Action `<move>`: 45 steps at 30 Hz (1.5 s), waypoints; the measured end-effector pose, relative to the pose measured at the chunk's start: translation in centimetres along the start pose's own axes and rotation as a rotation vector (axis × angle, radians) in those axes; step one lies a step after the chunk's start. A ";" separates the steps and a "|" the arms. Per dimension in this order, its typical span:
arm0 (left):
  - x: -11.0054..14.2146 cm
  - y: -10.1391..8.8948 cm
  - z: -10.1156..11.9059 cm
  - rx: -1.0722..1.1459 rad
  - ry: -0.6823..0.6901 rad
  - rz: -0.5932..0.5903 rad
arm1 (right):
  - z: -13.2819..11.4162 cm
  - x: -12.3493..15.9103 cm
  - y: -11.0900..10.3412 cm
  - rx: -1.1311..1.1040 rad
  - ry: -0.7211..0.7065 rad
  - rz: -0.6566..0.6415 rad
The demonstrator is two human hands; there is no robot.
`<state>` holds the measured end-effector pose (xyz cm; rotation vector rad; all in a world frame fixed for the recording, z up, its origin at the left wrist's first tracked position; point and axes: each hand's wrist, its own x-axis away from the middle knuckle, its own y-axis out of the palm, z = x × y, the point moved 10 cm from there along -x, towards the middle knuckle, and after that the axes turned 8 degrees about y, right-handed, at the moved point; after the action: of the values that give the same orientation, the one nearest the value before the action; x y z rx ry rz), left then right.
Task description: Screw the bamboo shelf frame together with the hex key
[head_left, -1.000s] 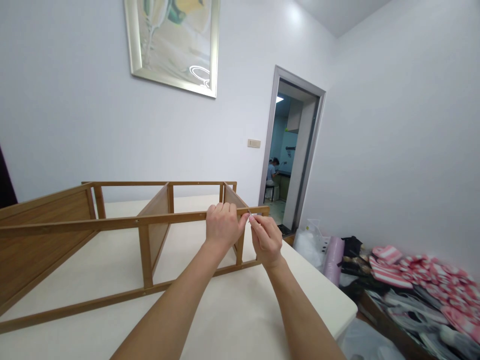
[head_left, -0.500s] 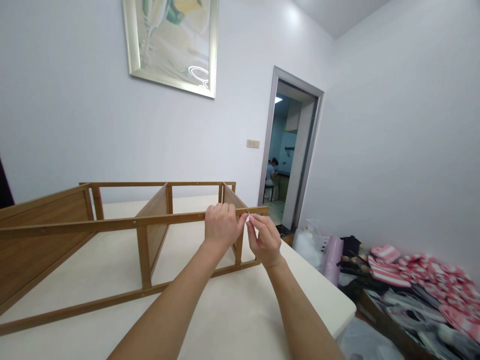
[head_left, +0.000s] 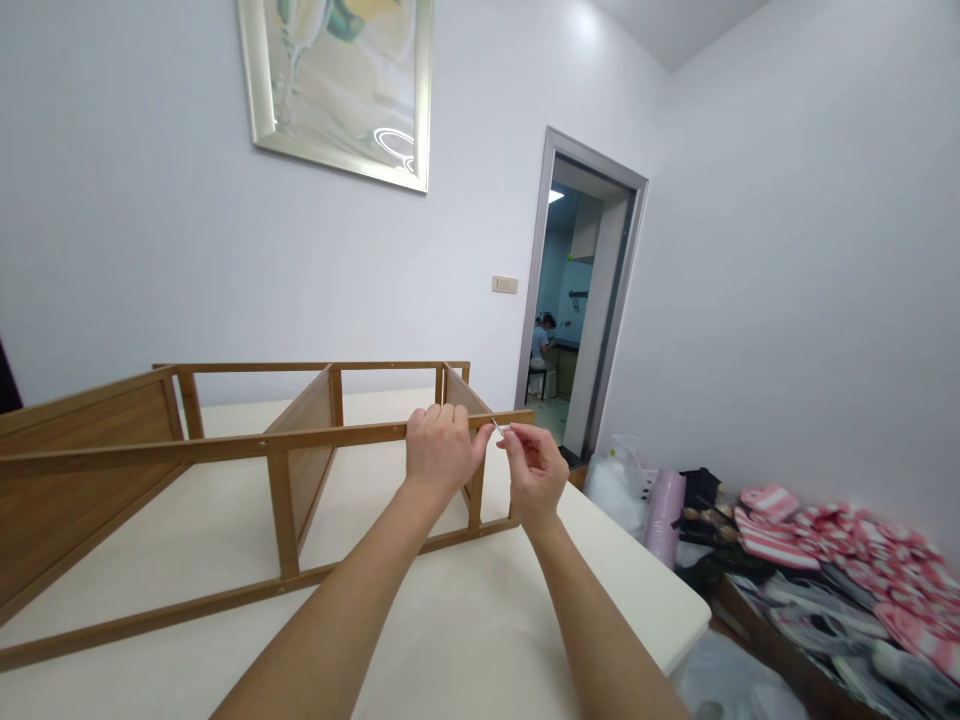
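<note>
Your brown wooden open-shelved frame (head_left: 337,437) lies on its side on the cream table (head_left: 480,620), reaching from the left edge of the frame to just right of centre. A wide wooden panel (head_left: 112,415) fills part of its left end. The whole thing looks stiff and fairly light for its length, though long enough to swing or slide on that smooth top if pushed at one end. Take hold of the thick rails or where a cross-post (head_left: 282,510) meets them, rather than the thinner-looking panels.

At centre, your left hand (head_left: 441,445) has its grip closed over the upper near rail, fingers across the top and thumb pointing right along it. Just right of it, your right hand (head_left: 538,475) pinches a small, thin silvery metal piece (head_left: 497,427) between thumb and fingertips, its tip at the rail close to your left thumb. It is hard, slim and probably slippery, so pinch it near its outer end; its exact shape is too small to tell. Down at lower right, a lilac roll (head_left: 664,515) stands beside the table.
</note>
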<state>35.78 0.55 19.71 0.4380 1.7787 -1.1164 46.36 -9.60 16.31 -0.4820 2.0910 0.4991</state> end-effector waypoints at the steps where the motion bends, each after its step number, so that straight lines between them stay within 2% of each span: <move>1: 0.0 0.0 0.0 0.001 0.000 -0.001 | -0.1 0.1 0.0 0.020 -0.022 -0.006; 9: -0.1 0.0 0.0 0.003 -0.001 -0.010 | -2.9 0.9 0.3 0.398 -0.372 0.031; 13: -0.1 0.1 0.0 -0.002 -0.002 -0.003 | -3.4 1.2 0.6 0.520 -0.455 0.045; 17: -0.1 0.0 0.0 -0.006 0.000 -0.002 | -3.1 1.3 0.9 0.598 -0.462 0.071; 21: -0.2 -0.1 0.1 -0.005 0.001 -0.006 | -2.3 1.2 1.3 0.590 -0.346 0.071; 24: -0.1 -0.1 0.1 -0.005 0.001 -0.008 | -0.6 0.8 1.2 0.469 -0.098 0.061; 28: -0.1 -0.1 0.1 -0.014 0.002 -0.002 | 2.2 0.7 1.3 0.181 0.223 0.000; 31: 0.0 -0.1 0.0 -0.001 -0.007 0.004 | 3.1 0.6 0.8 0.017 0.312 0.023; 34: 0.0 -0.1 -0.2 0.019 -0.016 0.010 | 3.6 0.5 0.2 -0.002 0.325 0.057; 37: -0.1 0.1 -0.2 0.011 -0.015 0.002 | 2.5 0.3 -0.4 0.141 0.211 0.098; 39: -0.1 0.1 -0.2 -0.006 -0.013 -0.002 | 1.0 0.3 -0.4 0.265 0.064 0.103; 45: -0.1 0.1 -0.3 -0.003 -0.011 -0.020 | -2.7 1.2 1.3 0.545 -0.407 0.000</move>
<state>35.80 0.86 19.77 0.4122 1.7786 -1.1283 43.23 -10.15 16.92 -0.0522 1.7326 0.0069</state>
